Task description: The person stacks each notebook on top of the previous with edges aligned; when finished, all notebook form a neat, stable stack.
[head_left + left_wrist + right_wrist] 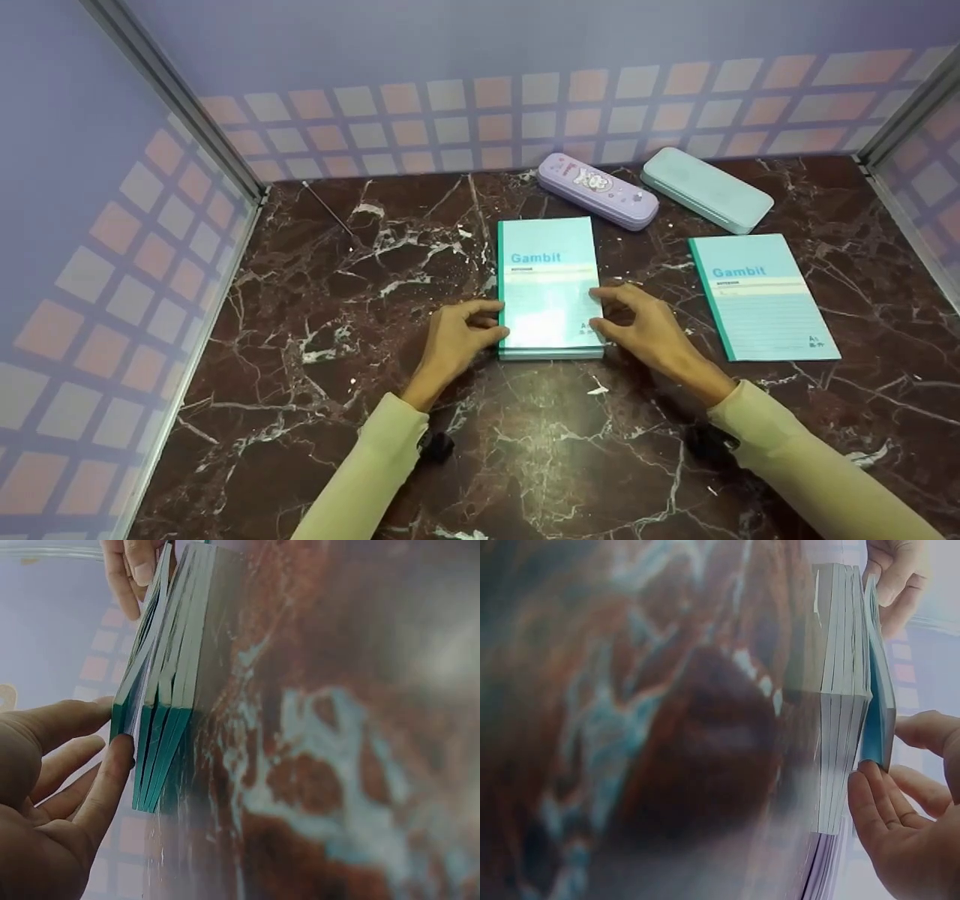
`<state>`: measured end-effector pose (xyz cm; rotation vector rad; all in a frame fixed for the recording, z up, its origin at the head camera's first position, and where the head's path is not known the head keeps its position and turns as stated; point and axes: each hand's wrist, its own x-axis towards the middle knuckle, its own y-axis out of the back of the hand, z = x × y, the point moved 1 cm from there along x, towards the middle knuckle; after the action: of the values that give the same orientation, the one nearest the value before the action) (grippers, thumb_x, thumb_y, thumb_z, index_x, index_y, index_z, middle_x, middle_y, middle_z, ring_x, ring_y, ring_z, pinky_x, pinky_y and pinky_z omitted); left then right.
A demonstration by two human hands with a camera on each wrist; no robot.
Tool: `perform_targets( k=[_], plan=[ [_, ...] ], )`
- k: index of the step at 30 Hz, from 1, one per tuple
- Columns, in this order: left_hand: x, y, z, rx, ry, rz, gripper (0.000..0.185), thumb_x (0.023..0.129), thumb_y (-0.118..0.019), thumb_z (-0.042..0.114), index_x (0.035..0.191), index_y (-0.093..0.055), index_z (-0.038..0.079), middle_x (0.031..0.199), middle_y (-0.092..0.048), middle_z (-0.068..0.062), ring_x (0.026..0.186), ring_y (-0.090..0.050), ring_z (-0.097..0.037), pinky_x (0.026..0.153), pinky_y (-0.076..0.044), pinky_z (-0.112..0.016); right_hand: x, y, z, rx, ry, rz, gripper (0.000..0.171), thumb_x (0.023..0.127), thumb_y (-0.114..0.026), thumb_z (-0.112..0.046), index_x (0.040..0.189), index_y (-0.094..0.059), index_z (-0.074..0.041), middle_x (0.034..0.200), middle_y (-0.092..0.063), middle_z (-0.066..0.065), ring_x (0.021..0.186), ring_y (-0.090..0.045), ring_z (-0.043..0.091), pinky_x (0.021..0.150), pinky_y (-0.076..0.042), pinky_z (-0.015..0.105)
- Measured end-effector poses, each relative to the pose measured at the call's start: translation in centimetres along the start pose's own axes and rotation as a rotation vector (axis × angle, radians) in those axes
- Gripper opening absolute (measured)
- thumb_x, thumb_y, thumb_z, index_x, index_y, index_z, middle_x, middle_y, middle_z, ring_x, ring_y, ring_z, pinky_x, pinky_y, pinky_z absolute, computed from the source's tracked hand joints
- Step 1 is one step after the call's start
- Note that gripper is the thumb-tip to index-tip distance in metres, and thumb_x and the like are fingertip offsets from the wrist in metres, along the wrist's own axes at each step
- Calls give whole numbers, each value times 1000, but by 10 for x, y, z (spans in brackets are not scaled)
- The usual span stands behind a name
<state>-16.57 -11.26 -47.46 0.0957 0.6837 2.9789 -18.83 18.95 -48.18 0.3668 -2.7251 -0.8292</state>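
A stack of notebooks (171, 746) with teal spines lies on the dark marbled table. Its top notebook (546, 300), pale blue-green and marked "Gambit", is raised slightly, with a wedge of space beneath it in both wrist views. My left hand (459, 334) pinches this notebook's spine edge between thumb and fingers. On the opposite edge, my right hand (643, 324) pinches the same notebook, fingertips under the cover and thumb above. The lower notebooks sit in a nearly even pile below it.
Another "Gambit" notebook (765, 304) lies flat to the right. Behind the stack are a purple pencil case (598, 193) with a cartoon print and a pale mint case (707, 190). A thin dark stick (328, 208) lies at the back left. Checkered partition walls (495, 112) border the table.
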Motion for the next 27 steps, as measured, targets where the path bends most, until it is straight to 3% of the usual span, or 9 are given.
perform_targets(
  k=[5,9,12,14,17,20,23,25,27],
  plan=[
    [-2,-1,1,66,-68,14,34,88,-88,6,121,-80,6,103,-80,-10,87,-78,-20,75,-64,-28,-1,-1,-1,-28,23,-15,45,92,-83,-3,135,-70,2,115,-70,15,102,-73,32,92,-62,45],
    [-3,-2,1,126,-146,26,31,87,-88,5,117,-82,5,101,-80,-11,83,-78,-20,72,-64,-28,-1,-1,-2,-104,36,-12,44,91,-85,-6,133,-71,1,121,-72,17,117,-68,40,103,-55,53],
    [-4,-3,1,169,-183,27,27,87,-89,7,114,-83,5,108,-80,-11,84,-78,-20,69,-62,-26,-1,-1,-4,-162,67,-6,44,90,-86,-8,131,-73,1,122,-73,18,119,-66,40,103,-53,55],
    [-4,-3,1,191,-192,29,26,87,-89,8,112,-84,6,114,-78,-11,85,-78,-20,65,-59,-23,-1,-1,-5,-184,98,-8,43,90,-87,-8,130,-73,3,119,-73,18,109,-69,36,94,-58,52],
    [-5,-4,0,204,-195,29,24,88,-88,9,111,-84,6,119,-76,-12,65,-71,-15,53,-46,-19,-1,-2,-5,-212,142,-3,41,89,-87,-8,126,-74,4,112,-73,16,99,-70,31,86,-60,48],
    [-5,-4,-1,195,-202,31,21,89,-87,9,110,-84,5,117,-77,-14,42,-48,-6,46,-33,-18,-2,-1,-5,-226,180,1,39,89,-88,-8,123,-75,5,107,-72,14,93,-70,28,82,-60,46],
    [-6,-4,-1,178,-194,26,21,89,-87,9,110,-84,4,116,-77,-15,38,-26,1,44,-28,-18,-2,-1,-3,-233,206,-1,38,88,-88,-8,121,-75,6,106,-73,14,92,-71,29,82,-61,46],
    [-7,-4,-2,179,-185,22,24,88,-88,10,110,-84,3,115,-77,-14,39,-28,3,44,-31,-17,-3,0,-2,-239,219,-7,38,87,-89,-8,120,-75,6,107,-73,15,95,-72,31,85,-60,48],
    [-9,-4,-2,192,-176,10,29,86,-90,13,112,-83,3,116,-77,-14,43,-40,3,47,-39,-17,-4,1,0,-241,221,-18,39,87,-89,-9,121,-75,6,108,-73,17,98,-71,34,90,-59,51]
  ],
)
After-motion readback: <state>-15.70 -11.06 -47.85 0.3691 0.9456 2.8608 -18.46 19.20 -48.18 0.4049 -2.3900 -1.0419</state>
